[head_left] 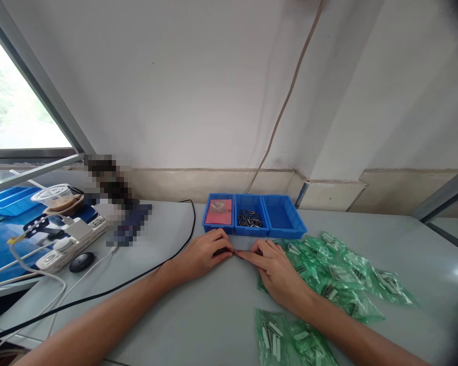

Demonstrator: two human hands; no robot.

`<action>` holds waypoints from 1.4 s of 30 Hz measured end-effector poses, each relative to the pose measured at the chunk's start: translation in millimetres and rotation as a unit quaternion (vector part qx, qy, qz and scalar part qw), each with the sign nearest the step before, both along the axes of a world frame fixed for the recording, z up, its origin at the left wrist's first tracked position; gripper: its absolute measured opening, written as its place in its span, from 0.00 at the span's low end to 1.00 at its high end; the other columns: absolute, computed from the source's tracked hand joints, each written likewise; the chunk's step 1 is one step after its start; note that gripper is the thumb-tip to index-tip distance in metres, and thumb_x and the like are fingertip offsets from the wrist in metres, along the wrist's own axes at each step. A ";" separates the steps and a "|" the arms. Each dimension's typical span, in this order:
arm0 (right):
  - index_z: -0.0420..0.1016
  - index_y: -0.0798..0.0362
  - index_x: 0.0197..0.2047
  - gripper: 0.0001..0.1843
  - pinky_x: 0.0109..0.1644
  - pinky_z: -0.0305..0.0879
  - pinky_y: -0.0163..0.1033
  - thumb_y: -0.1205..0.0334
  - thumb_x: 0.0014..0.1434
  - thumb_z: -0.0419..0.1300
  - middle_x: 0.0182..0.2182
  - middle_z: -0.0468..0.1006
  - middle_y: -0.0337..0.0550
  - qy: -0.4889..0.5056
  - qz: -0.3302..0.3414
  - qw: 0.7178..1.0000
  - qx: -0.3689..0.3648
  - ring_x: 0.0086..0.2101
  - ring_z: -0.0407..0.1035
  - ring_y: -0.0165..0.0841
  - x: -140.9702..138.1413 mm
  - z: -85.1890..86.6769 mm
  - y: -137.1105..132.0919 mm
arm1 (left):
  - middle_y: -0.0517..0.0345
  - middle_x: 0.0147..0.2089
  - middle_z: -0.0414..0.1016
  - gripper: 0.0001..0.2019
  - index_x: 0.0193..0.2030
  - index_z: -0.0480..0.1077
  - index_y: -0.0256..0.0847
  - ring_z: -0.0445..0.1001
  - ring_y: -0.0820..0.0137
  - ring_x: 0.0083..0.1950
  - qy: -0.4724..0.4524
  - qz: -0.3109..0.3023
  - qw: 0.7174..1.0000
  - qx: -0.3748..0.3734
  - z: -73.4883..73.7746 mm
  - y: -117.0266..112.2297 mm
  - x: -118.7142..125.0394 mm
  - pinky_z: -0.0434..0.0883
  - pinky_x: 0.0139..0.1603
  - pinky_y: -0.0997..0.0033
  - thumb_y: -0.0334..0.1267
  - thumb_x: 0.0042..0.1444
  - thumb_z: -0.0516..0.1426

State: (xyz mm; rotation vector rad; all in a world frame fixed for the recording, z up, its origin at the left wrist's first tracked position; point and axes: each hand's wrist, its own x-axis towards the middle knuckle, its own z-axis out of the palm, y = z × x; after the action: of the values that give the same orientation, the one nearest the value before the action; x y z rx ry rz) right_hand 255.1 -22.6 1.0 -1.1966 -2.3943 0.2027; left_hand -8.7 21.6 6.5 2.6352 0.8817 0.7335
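My left hand [208, 251] and my right hand [269, 262] rest on the grey table [198, 315], fingertips meeting just in front of the blue trays. Both are pinched on a small dark part [232, 252] held between them; it is too small to name. Behind the hands stand three joined blue trays [254, 216]: the left one holds a red card [219, 211], the middle one several small dark metal pieces [250, 218], the right one shows only its blue floor. My right wrist lies over green plastic bags [339, 277] of small parts.
More green bags [290, 340] lie near the front edge. A black cable [152, 269] crosses the table to the left. At far left are a white power strip [72, 239], a black round object [81, 262], a plastic cup [55, 195] and blue trays [7, 201].
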 end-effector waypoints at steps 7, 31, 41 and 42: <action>0.80 0.42 0.64 0.32 0.47 0.64 0.46 0.80 0.70 0.49 0.43 0.74 0.47 -0.008 -0.001 1.000 0.006 0.43 0.68 0.41 0.1 -1.0 -0.4 | 0.52 0.52 0.75 0.07 0.51 0.76 0.43 0.75 0.65 0.52 -0.006 -0.007 1.000 0.007 -2.7 1.6 -0.2 0.73 0.55 0.67 0.39 0.76 0.56; 0.81 0.44 0.62 0.32 0.46 0.64 0.45 0.81 0.70 0.47 0.41 0.74 0.47 -0.001 0.011 1.000 0.013 0.43 0.69 0.41 -1.5 2.9 -1.8 | 0.52 0.51 0.76 0.08 0.51 0.77 0.44 0.76 0.65 0.53 0.003 -0.003 1.000 0.011 -3.3 2.4 -0.2 0.74 0.54 0.67 0.40 0.75 0.56; 0.80 0.44 0.63 0.35 0.44 0.60 0.43 0.84 0.65 0.49 0.42 0.74 0.47 -0.025 -0.004 0.999 0.048 0.41 0.68 0.40 -0.1 -5.0 0.5 | 0.52 0.52 0.78 0.09 0.50 0.76 0.43 0.75 0.64 0.53 0.006 -0.018 1.000 0.010 -2.9 3.2 0.2 0.72 0.56 0.65 0.41 0.77 0.55; 0.80 0.45 0.63 0.34 0.45 0.60 0.43 0.84 0.65 0.50 0.42 0.75 0.47 -0.025 -0.007 0.998 0.050 0.41 0.68 0.41 0.1 -5.7 0.7 | 0.52 0.53 0.78 0.09 0.51 0.76 0.43 0.75 0.64 0.53 0.006 -0.017 1.000 0.010 -2.6 3.0 0.2 0.72 0.57 0.65 0.41 0.77 0.55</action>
State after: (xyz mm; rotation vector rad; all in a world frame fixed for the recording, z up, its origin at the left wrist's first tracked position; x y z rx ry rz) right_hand 255.2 -21.9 -4.7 -1.1835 -2.4077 0.0477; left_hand -8.4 24.6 3.8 2.6680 0.8336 0.7223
